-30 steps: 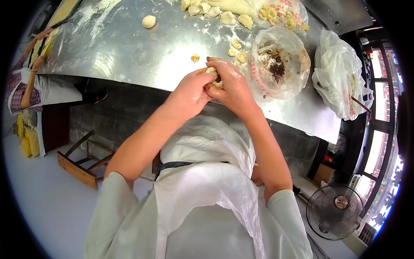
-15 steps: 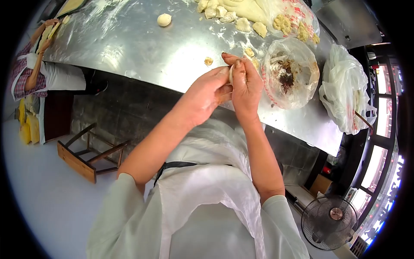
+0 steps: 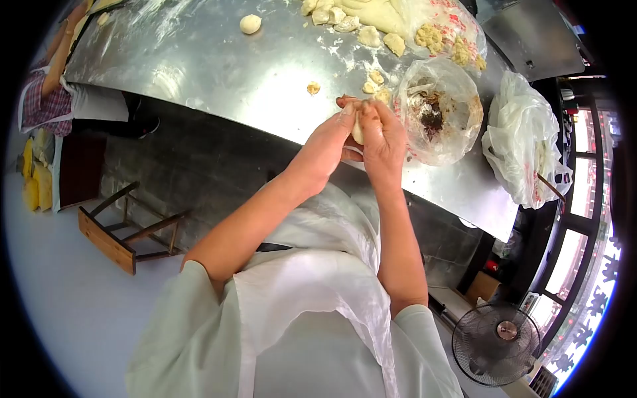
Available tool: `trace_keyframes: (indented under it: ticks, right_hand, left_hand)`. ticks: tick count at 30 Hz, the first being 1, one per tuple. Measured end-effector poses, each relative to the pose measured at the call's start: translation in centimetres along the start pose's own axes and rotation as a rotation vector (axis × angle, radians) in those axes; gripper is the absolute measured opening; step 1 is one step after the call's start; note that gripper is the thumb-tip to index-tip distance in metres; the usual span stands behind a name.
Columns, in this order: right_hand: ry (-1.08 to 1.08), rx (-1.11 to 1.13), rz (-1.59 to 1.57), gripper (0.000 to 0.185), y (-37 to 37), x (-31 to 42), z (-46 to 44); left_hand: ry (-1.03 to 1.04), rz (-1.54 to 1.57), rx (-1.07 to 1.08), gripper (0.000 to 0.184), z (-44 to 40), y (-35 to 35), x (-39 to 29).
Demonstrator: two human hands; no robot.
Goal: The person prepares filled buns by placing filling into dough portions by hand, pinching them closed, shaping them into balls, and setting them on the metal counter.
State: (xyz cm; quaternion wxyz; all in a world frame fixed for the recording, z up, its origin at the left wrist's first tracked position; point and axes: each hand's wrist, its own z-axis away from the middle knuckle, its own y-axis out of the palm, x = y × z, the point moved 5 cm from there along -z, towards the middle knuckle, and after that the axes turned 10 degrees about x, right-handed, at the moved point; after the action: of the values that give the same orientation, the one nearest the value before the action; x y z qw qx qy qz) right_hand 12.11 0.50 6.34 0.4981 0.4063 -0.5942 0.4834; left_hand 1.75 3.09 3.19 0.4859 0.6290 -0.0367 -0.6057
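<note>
Both hands meet just over the near edge of the metal table [image 3: 219, 79]. Between them is a piece of pale dough [image 3: 358, 129], mostly covered by fingers. My left hand [image 3: 323, 146] wraps its left side, and my right hand [image 3: 383, 142] closes on it from the right. A small piece of dough with yellowish filling [image 3: 313, 87] lies beyond my left hand. Just right of my right hand stands a clear plastic bag [image 3: 458, 142] with dark brown filling [image 3: 432, 119] inside. Small dough bits [image 3: 375, 77] sit beyond the fingers.
Farther back lie a round dough ball [image 3: 250, 24], dough lumps [image 3: 347, 24] and crumbly yellow filling [image 3: 430, 38]. A white plastic bag [image 3: 521, 142] stands at the right. Another person [image 3: 50, 99] works at the far left. A wooden stool [image 3: 109, 239] and a fan [image 3: 496, 345] stand below.
My hands have come together more closely around the dough, hiding more of it. The view has shifted slightly. The other person's arms have moved up, toward the table's far left corner.
</note>
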Motion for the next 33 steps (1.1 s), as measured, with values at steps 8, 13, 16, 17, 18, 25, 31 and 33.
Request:
trace_keyframes:
  ticks: [8, 13, 16, 17, 18, 25, 31, 33]
  right_hand:
    - [0.084, 0.081, -0.331, 0.056, 0.9, -0.1, -0.9]
    - [0.030, 0.249, 0.095, 0.056, 0.7, 0.8, -1.4]
    - [0.053, 0.063, 0.147, 0.037, 1.4, 0.9, -1.3]
    - [0.034, 0.040, 0.134, 0.038, 1.3, 0.5, -1.2]
    - [0.013, 0.014, 0.119, 0.038, 1.3, -0.2, -1.2]
    - [0.074, 0.224, -0.311, 0.051, 0.8, 0.0, -1.5]
    - [0.053, 0.194, 0.163, 0.044, -0.3, 1.1, -0.5]
    - [0.020, 0.030, 0.107, 0.043, -0.3, 0.1, 0.1]
  left_hand:
    - [0.161, 0.078, 0.020, 0.049, 0.9, -1.7, 0.3]
    - [0.046, 0.012, 0.061, 0.053, 0.8, -2.0, 0.0]
    - [-0.016, -0.039, -0.031, 0.051, 0.6, -1.2, -0.9]
    - [0.012, 0.024, -0.045, 0.050, 0.8, -0.8, -1.1]
    - [0.039, 0.083, -0.059, 0.050, 0.9, -0.3, -1.2]
    - [0.132, 0.170, 0.104, 0.046, 0.9, -2.6, -0.2]
    - [-0.039, 0.049, 0.080, 0.048, 0.3, -1.2, 0.6]
    - [-0.028, 0.085, 0.083, 0.050, 0.1, -0.2, 0.5]
